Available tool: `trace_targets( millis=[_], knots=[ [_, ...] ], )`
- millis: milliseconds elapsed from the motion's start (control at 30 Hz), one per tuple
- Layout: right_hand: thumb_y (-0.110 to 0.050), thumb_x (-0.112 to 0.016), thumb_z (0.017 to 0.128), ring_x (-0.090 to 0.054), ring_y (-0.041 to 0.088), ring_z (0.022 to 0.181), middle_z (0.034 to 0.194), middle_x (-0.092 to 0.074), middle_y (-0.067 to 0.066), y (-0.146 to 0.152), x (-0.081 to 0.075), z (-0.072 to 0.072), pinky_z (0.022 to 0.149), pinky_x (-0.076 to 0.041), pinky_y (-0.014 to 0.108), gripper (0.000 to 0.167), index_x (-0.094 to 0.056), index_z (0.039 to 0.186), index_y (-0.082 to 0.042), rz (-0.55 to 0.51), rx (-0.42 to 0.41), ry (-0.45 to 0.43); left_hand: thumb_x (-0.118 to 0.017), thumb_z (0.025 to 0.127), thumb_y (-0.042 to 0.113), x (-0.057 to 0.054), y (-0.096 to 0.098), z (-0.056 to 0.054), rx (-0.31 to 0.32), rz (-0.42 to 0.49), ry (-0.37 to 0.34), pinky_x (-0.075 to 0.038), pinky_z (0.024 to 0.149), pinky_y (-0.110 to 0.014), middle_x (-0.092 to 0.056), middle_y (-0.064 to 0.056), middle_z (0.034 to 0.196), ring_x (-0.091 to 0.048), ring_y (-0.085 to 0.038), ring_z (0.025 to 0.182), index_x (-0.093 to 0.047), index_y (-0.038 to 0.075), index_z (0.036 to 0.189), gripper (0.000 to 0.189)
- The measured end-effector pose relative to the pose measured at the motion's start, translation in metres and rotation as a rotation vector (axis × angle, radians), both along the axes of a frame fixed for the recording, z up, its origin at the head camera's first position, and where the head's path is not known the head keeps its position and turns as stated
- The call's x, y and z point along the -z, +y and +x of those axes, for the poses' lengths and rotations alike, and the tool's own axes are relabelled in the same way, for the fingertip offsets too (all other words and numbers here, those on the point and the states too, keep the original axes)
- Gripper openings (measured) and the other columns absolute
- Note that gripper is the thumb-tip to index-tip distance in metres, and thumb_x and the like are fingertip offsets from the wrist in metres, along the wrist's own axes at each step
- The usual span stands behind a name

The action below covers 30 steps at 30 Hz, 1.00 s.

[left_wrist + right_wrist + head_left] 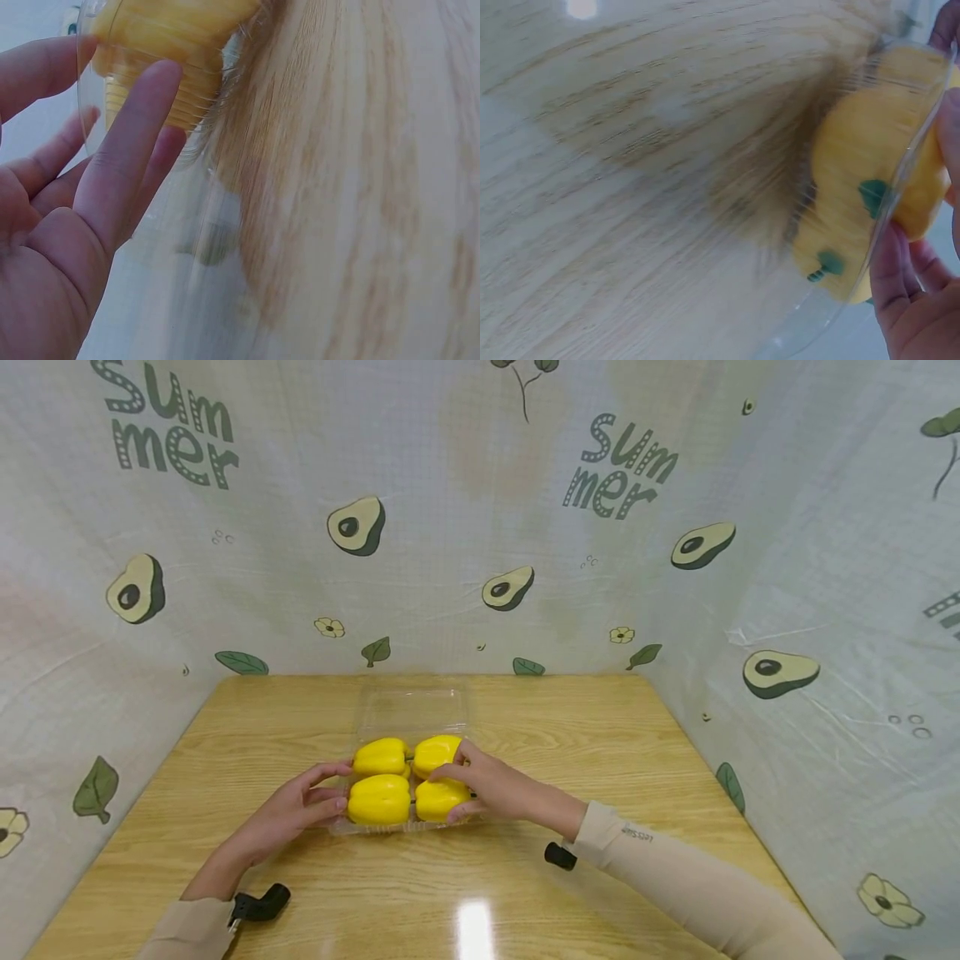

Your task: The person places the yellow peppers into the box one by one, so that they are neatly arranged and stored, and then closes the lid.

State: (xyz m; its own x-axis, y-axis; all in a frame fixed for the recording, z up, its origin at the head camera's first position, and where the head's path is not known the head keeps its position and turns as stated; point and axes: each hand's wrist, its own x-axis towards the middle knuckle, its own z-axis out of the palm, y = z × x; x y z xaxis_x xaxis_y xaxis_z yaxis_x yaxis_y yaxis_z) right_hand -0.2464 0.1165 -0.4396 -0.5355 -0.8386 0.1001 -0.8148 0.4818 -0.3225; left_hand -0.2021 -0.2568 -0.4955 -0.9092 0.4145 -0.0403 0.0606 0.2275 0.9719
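Head view: clear plastic clamshell tray (408, 828) sits mid-table on light wood-grain tabletop (600, 743), lid (412, 710) flipped open flat toward 12 o'clock. Inside, 4 glossy yellow bell peppers in a 2x2 block: far-left pepper (381, 756), far-right pepper (437, 750), near-left pepper (379, 799), near-right pepper (438, 797). Left hand (296, 810) comes in from 7 o'clock, fingers loosely spread, fingertips at tray's left edge; index tip by far-left pepper, thumb by near-left one. Right hand (487, 785) comes in from 4 o'clock, fingers curled over the right-hand pair: index on far-right pepper, thumb under near-right pepper at tray's edge. Beige sleeves on both arms, black wrist-cam mounts (258, 906) near cuffs. Avocado-print "Summer" cloth backdrop (480, 527) on 3 sides.

Left wrist view: blurry. Tray's ribbed clear wall w/ a yellow pepper (172, 45) behind it at 11 o'clock. Fingers (124, 165) spread apart, extended, tips against the clear wall; not wrapped round it.

Right wrist view: blurry too. Tray rim and yellow pepper (862, 187) at 3 o'clock, seen through plastic. Fingertips (892, 277) at 4–5 o'clock touch tray's rim/underside; can't tell how tightly they grip.
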Motion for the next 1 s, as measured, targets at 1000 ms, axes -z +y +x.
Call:
trace_targets(
  millis=[1000],
  knots=[
    [-0.032,-0.069,0.106,-0.057,0.025,0.110,0.131,-0.056,0.009,0.029,-0.027,-0.049,0.089,-0.054,0.036,0.050,-0.057,0.152,-0.017,-0.074,0.169,-0.171,-0.065,0.109,0.023,-0.001,0.001,0.001,0.000,-0.015,0.014,-0.062,0.093,-0.033,-0.021,-0.021,0.174,-0.063,-0.011,0.127,-0.046,0.005,0.152,0.051]
  ],
)
